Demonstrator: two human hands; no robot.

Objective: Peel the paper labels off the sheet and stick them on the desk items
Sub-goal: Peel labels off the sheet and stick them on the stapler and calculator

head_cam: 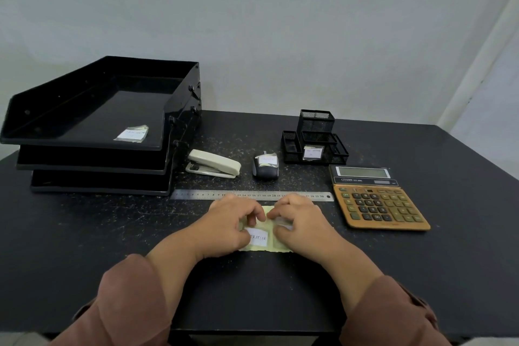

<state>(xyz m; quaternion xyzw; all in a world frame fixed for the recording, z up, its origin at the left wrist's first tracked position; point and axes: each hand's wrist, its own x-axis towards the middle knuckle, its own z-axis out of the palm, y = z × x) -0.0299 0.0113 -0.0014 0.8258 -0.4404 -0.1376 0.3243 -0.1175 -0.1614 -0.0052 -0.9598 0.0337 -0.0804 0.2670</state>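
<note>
A pale yellow label sheet (270,246) lies flat on the black desk, just in front of me. A white label reading "STAPLER" (257,237) is on it. My left hand (233,222) presses down on the sheet's left part, fingers curled. My right hand (300,219) rests on the right part, its fingertips pinching at a label near the sheet's top; what lies under them is hidden. A cream stapler (214,163) without a label lies behind the steel ruler (252,195). Labels are stuck on the black stacked tray (132,133), the small dark item (266,166) and the mesh organizer (312,153).
An orange and black calculator (375,198) sits at the right, close to my right hand. The stacked paper tray (84,154) fills the back left. The desk's front edge (252,331) runs just below my forearms. A pale wall stands behind.
</note>
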